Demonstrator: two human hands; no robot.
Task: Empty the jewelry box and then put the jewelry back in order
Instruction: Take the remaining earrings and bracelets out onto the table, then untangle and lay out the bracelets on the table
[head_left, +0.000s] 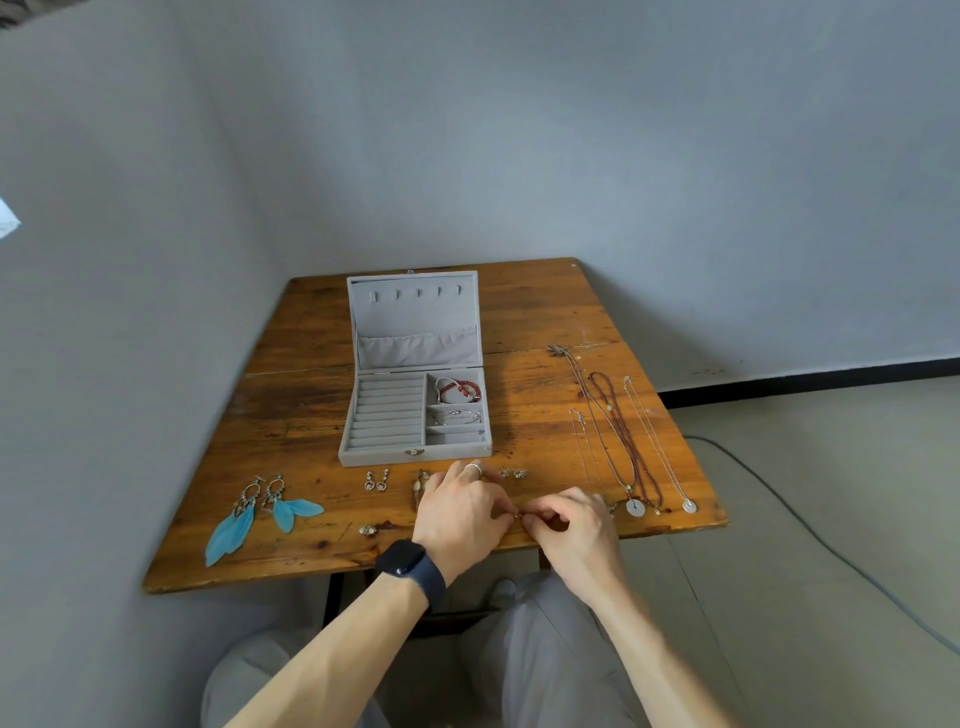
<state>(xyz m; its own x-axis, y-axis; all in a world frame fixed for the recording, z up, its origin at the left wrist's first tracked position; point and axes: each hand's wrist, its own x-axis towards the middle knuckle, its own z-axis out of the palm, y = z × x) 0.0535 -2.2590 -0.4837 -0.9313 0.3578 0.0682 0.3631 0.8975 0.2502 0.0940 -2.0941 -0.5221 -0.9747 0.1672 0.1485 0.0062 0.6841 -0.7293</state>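
Two hands are working at the worktop (322, 561) front edge: left hand (460, 512) & right hand (569, 519) are both pinching one tiny gold piece (517, 513), grips closed on it. Jewelry box (415, 410) is sitting open just behind. Risk, prob.: piece slipping free, dropping off the edge.

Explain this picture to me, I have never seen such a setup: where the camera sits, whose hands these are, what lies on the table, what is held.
No machine here: a person wears one camera on the head, looking down at their own hands. The left hand, with a dark watch on its wrist, and the right hand together pinch a tiny piece, too small to identify. On the wooden table stands an open grey jewelry box; a red bead bracelet and a silver bracelet lie in its right compartments. Blue feather earrings lie at left, small earrings in front of the box, necklaces at right.
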